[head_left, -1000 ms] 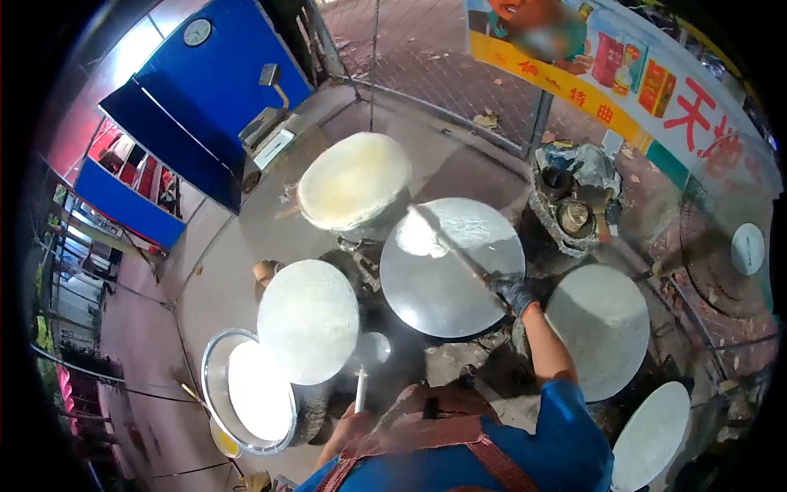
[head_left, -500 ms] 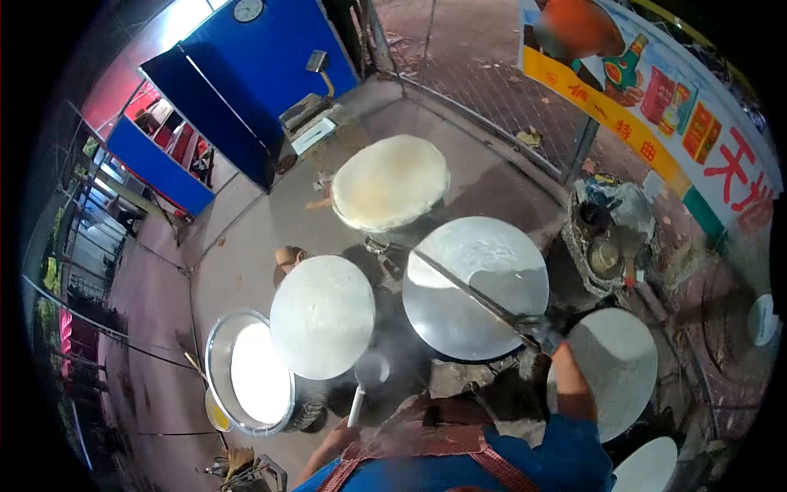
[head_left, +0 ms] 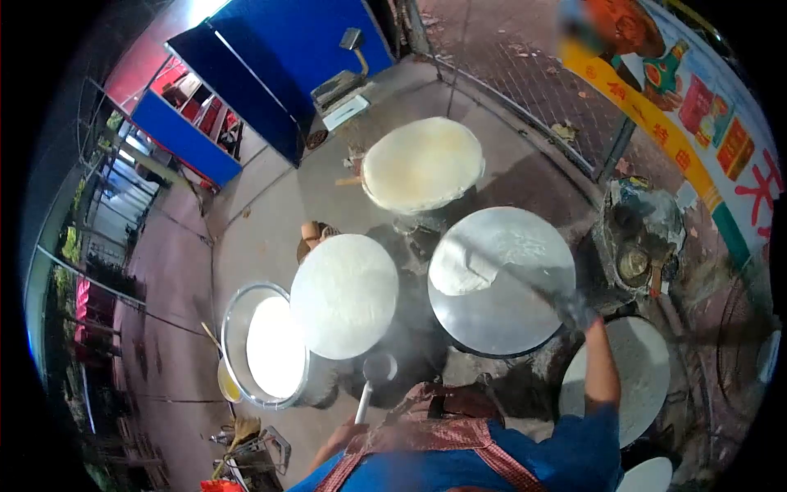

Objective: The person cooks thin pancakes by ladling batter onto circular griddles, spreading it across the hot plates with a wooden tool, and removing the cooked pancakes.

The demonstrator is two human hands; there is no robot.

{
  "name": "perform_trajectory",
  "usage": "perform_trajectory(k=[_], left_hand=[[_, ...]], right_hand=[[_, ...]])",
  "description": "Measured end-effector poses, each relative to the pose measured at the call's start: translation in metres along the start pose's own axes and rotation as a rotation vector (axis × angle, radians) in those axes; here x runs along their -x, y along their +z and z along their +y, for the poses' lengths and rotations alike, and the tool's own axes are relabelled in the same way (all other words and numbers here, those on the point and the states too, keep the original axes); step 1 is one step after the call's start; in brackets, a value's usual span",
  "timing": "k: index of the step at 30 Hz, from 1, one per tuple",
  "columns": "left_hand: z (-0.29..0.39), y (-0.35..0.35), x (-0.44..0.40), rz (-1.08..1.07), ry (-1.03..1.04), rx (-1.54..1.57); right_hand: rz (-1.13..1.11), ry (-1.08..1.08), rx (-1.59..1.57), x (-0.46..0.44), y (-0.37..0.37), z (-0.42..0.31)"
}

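The right hand (head_left: 578, 314) grips a motion-blurred stick (head_left: 537, 289) — its long axis slanting left and away toward the white batter (head_left: 461, 275) on the round griddle (head_left: 496, 328), nearer this hand; the left hand (head_left: 338, 441) clasps a ladle (head_left: 367, 394).

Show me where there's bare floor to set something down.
Open floor stretches between the blue partition and the metal basin. A shadowed floor patch lies between the yellowish round top and the fence post. Crowded: beside the right hand, between griddle and pale disc, and around the ladle in the left hand.
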State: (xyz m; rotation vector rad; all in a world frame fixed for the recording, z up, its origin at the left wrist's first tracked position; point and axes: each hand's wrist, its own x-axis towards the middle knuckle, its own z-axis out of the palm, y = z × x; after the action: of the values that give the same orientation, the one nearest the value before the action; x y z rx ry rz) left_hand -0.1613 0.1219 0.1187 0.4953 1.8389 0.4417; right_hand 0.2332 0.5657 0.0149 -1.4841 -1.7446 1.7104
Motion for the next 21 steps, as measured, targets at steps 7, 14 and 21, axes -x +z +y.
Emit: perform_trajectory(k=[7, 14, 21], left_hand=[[-0.008, 0.003, 0.004, 0.077, -0.22, 0.146], [-0.059, 0.002, -0.008, 0.053, -0.215, 0.397], [-0.072, -0.022, 0.01, 0.036, -0.191, 0.445]], right_hand=[[-0.091, 0.083, 0.219, -0.01, 0.007, -0.023], [-0.108, 0.067, 0.113, 0.003, -0.025, -0.006], [-0.09, 0.145, 0.27, -0.003, -0.004, -0.014]])
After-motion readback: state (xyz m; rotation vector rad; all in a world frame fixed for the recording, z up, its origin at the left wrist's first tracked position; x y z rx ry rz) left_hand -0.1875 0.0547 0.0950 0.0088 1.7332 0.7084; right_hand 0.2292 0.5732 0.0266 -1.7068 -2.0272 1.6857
